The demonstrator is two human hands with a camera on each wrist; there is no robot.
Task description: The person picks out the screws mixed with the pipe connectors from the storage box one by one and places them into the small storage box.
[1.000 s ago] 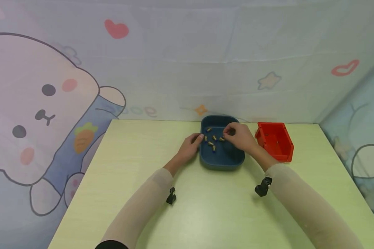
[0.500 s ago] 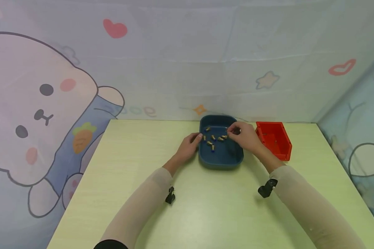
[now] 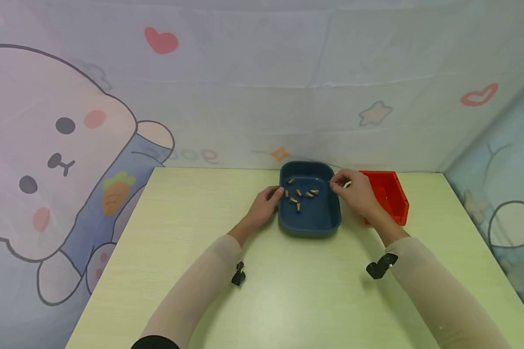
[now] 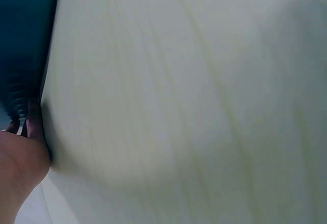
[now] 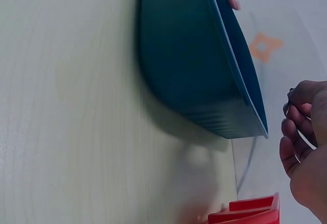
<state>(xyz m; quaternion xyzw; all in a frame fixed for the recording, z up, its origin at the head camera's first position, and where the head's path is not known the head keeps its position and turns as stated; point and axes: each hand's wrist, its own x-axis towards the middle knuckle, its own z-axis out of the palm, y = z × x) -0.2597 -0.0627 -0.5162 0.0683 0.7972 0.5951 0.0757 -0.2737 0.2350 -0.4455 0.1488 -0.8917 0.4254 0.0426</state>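
Observation:
A dark blue plastic tub (image 3: 311, 228) stands at the back of the table, holding several small brass-coloured fittings (image 3: 309, 195), some with blue ends. My left hand (image 3: 264, 206) grips the tub's left wall, thumb at the rim; in the left wrist view its fingers (image 4: 34, 119) lie along the outside. Just beyond the tub's right rim is my right hand (image 3: 355, 191). Its thumb and index finger pinch a tiny thin piece (image 5: 290, 90), mostly hidden by the fingertips. In the right wrist view the other fingers (image 5: 294, 132) are loosely curled.
To the right, a red open-front bin (image 3: 401, 213) stands partly behind my right hand, with a few small thin pieces inside. A printed cloth (image 3: 253, 97) hangs along the back edge of the pale wooden table (image 3: 288, 291).
My right hand has moved right, from over the fittings to past the tub's right rim, near the red bin. Another fitting shows where its fingers were. The left hand keeps its grip.

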